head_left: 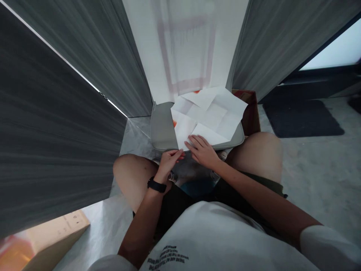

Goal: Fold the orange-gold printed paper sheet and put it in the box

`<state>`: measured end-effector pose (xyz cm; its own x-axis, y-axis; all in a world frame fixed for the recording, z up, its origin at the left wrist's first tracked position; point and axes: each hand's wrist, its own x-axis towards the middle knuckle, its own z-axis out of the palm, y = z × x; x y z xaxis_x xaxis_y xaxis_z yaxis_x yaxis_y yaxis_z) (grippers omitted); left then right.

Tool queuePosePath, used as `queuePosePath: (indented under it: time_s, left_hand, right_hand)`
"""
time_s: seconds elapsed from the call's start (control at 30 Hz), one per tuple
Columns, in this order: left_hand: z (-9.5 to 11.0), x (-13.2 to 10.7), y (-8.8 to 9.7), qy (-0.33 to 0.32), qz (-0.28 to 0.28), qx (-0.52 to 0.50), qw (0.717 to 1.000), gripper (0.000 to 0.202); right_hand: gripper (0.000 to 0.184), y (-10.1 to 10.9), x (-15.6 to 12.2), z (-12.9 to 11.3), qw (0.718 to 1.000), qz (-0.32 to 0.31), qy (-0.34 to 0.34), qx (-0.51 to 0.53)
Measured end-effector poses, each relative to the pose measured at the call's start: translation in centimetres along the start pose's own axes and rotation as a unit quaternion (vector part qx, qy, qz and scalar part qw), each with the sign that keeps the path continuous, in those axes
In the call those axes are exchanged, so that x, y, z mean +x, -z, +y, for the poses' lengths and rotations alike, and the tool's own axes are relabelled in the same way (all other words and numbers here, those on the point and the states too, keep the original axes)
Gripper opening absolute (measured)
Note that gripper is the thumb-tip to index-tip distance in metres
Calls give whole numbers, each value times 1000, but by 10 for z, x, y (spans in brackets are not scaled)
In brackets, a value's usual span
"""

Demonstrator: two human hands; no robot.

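- And here's the star: a large sheet of white paper (210, 116), opened out nearly flat, lying at a skew with one corner pointing away to the far right
- Look at those creases! Fold lines cross it both ways, dividing it into a grid of panels
- A few panels are still lifting a touch, so it isn't perfectly flat
- It's draped over a grey padded case (162, 128), its far edge overhanging the case
- A small orange patch (175, 123) peeks out at its left edge, though whether that's print or something beneath, I can't tell
- The near corner sits right at the left hand (170, 162), while the right hand (201, 150) has its fingers resting on the lower edge
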<state>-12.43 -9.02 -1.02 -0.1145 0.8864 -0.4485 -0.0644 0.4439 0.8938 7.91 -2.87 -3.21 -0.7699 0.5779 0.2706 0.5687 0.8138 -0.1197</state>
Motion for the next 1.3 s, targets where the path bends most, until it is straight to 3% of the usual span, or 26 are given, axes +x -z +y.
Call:
queuePosePath:
  time_s: [0.23, 0.53, 1.1, 1.3]
  left_hand:
    - [-1, 1, 1, 16, -1, -6, 1000, 38]
    - [-8, 3, -2, 2, 13, -2, 1000, 41]
    - [-10, 3, -2, -6, 16, 12, 1000, 41]
    - [-14, 4, -4, -18, 25, 20, 999, 35]
  right_hand:
    - [58, 0, 1, -2, 1000, 21, 8, -2]
    - [62, -1, 2, 0, 999, -23, 24, -6]
    - [57, -3, 5, -2, 999, -22, 29, -24]
    - [54, -12, -1, 3, 1000, 13, 16, 4]
